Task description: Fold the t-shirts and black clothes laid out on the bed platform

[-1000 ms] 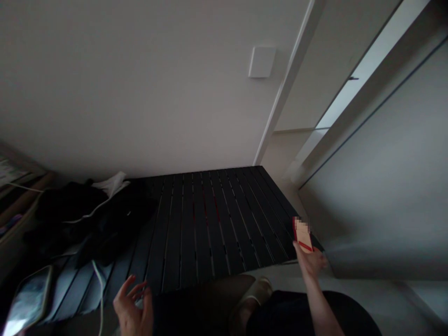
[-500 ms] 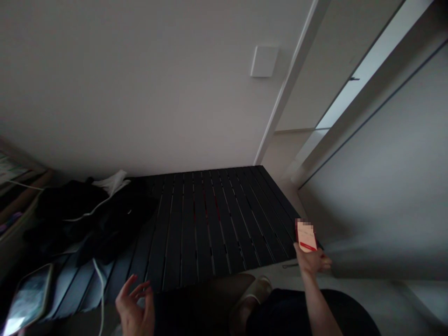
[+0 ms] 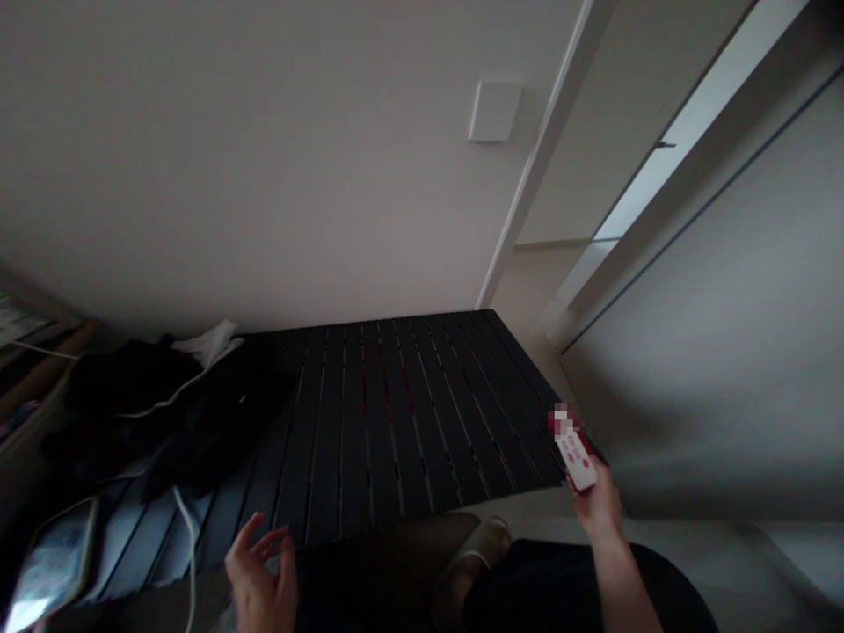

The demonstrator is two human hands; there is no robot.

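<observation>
My right hand (image 3: 599, 505) is closed on the lower end of a small red-and-white box (image 3: 576, 453), held just off the right edge of the black slatted table (image 3: 409, 422). A narrow white side with red print faces up, and the box's far end is blurred out by pixels. At the table's front edge, my left hand (image 3: 262, 571) is raised with its fingers apart and loosely bent. It holds nothing.
A heap of black cloth (image 3: 217, 431) and a white crumpled piece (image 3: 209, 343) lie on the table's left part. A white cable (image 3: 188, 527) hangs over the front edge. A phone (image 3: 56, 554) is at lower left. Walls stand behind and right.
My right hand has turned the box from its broad pale face to a narrower printed side. My left hand has shifted very slightly to the right.
</observation>
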